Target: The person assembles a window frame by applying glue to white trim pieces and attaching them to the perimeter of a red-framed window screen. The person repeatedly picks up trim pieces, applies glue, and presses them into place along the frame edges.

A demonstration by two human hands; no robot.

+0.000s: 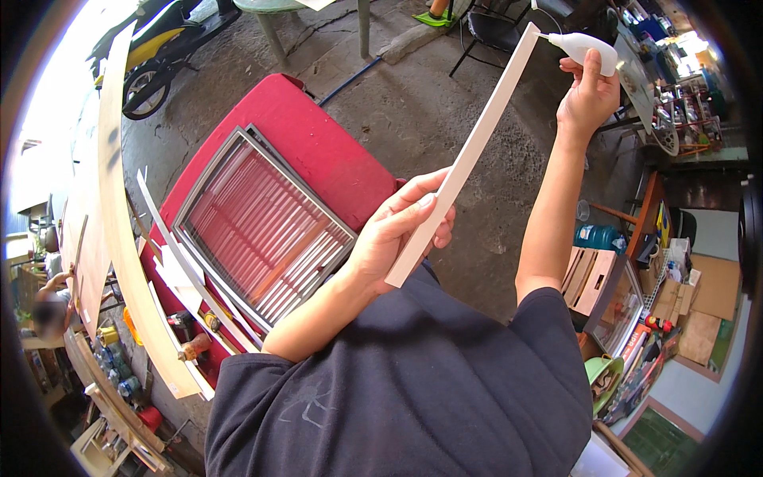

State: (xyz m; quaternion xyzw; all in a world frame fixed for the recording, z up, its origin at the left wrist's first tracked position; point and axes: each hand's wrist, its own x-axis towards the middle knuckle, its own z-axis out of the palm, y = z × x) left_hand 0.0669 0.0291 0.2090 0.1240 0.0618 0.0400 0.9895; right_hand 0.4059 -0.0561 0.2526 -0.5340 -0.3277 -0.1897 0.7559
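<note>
My left hand (404, 226) is closed around the lower part of a long, narrow, pale wooden strip (482, 135), which slants up and away to the right. In my raised right hand (590, 94) is a white squeeze bottle (585, 51) with a thin nozzle, lying on its side. Its nozzle tip points left and is at the far end of the strip; whether the two touch I cannot tell. Left of my left hand, a dark-framed louvered panel (262, 230) with light slats rests on a red table (318, 143).
Long wooden boards (119, 191) lean along the table's left side, near a power drill (183, 324). A motorcycle (151, 48) stands far left, a folding chair (493, 32) at the back. Right are a wooden crate (586, 278) and cardboard (713, 286). Another person is at the far left.
</note>
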